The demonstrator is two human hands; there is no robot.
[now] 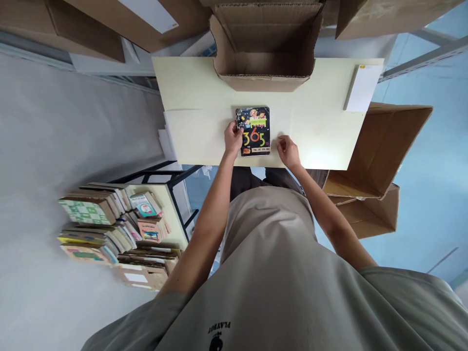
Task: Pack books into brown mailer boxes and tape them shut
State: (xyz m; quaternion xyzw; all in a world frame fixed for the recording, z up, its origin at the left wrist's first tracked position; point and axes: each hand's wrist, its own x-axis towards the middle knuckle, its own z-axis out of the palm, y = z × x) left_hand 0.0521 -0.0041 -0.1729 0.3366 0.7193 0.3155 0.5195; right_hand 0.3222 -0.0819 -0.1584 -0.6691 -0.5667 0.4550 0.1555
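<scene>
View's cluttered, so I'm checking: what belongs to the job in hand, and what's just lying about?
Likely in the job:
Black 365 book
Left hand, touching its left edge
Right hand, apart from it
Possibly the open carton beyond

Apparently lying about:
White slab, right end of the table
Book stacks, lower left
Cartons at right

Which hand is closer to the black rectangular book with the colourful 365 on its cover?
Left. The left hand touches the left edge of the book; the right hand is apart from it, off its lower right side.
</scene>
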